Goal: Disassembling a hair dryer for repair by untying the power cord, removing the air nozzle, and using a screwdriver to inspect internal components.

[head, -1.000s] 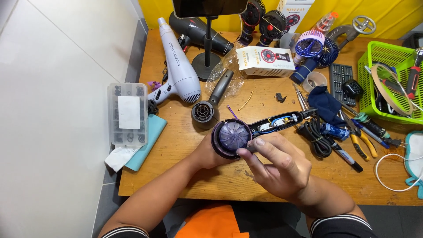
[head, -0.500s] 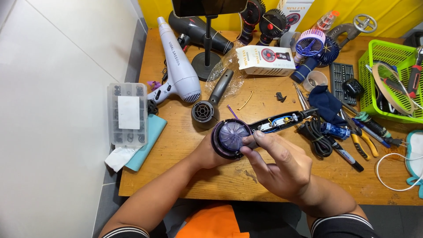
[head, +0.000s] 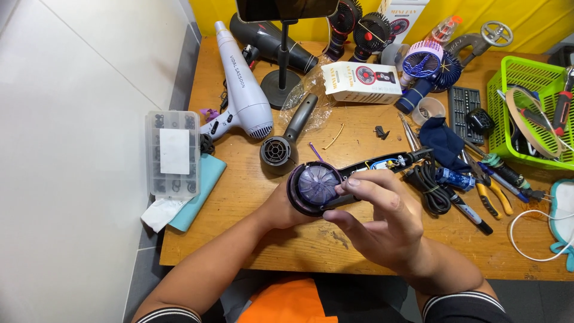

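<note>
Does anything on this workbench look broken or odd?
Yes. The dark hair dryer held in the left hand and right hand has its handle shell off, baring wiring and a circuit board. A grey dryer nearby lies face-up on the cluttered wooden table.

The wooden tabletop holds a white dryer, a grey dryer, a box, pliers, a green basket and a clear case.
</note>
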